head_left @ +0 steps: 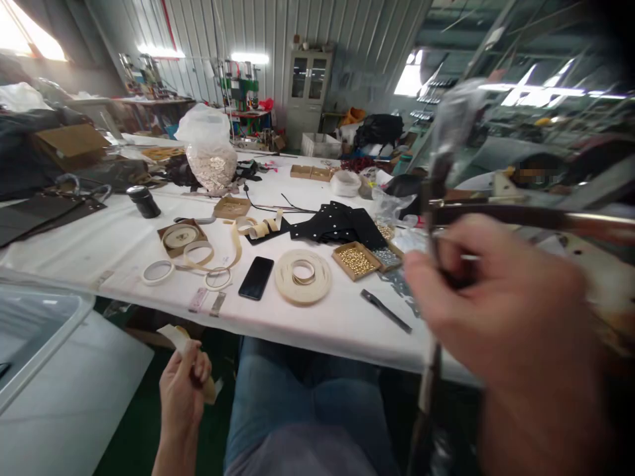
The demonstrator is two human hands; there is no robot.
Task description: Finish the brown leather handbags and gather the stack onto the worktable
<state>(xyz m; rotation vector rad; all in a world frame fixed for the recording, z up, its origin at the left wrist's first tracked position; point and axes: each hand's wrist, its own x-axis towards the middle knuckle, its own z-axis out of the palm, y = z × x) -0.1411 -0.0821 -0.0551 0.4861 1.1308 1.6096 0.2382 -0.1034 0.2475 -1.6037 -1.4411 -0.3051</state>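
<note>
Low on the left, beside the table edge, my left hand (181, 380) is closed around a short, curled strip of cream tape (172, 336). Close to the camera on the right, my right hand (506, 311) is blurred and grips a dark strap (496, 215) with metal fittings. Clear plastic wrap (454, 116) covers the strap's upper end, and another dark length hangs below the hand. On the table near me lie a large roll of cream tape (282, 281), a black phone (256, 278) and a dark pen-like tool (385, 311).
A cardboard box of gold studs (355, 260) stands beside black punched pieces (330, 225). Smaller tape rolls (159, 272) lie left, near a black jar (143, 201). A filled plastic bag (211, 158) stands farther back. A clear bin (44, 337) is at my left.
</note>
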